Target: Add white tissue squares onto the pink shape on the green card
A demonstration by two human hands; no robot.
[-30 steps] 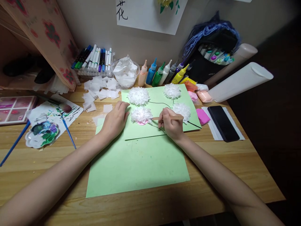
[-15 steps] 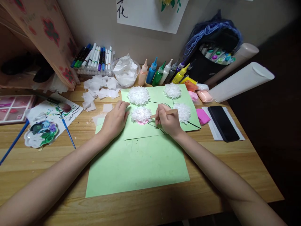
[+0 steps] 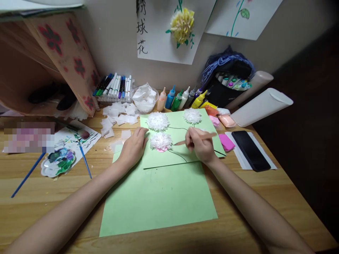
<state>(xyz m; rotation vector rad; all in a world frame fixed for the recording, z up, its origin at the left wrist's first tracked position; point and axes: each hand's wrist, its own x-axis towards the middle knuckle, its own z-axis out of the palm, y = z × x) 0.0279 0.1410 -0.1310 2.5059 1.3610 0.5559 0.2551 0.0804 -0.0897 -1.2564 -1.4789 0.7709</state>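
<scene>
My right hand (image 3: 200, 144) is closed around a bare-wood pencil (image 3: 180, 143), its dark tip pointing left, close beside a white fluffy paper flower (image 3: 161, 141). A patch of pink shows under that flower's lower edge. My left hand (image 3: 135, 145) lies with fingers outstretched at the left edge of the green card (image 3: 164, 160). Another white flower (image 3: 157, 121) sits above it, and one (image 3: 192, 116) is at the card's upper right; my right hand mostly hides a further one. Thin black lines run from the flowers. Under the card is a larger green sheet (image 3: 159, 201).
Paint bottles (image 3: 176, 101), a bowl of white tissue (image 3: 145, 98) and torn paper scraps (image 3: 120, 113) stand behind the card. Left lie a paint palette (image 3: 59, 162) and brushes (image 3: 84, 158). Pink packets (image 3: 226, 143) and a phone (image 3: 251, 151) are on the right.
The camera view has tilted upward, showing more of the wall pictures. My right hand has drawn the pencil slightly right, away from the flower. My left hand remains on the card's edge.
</scene>
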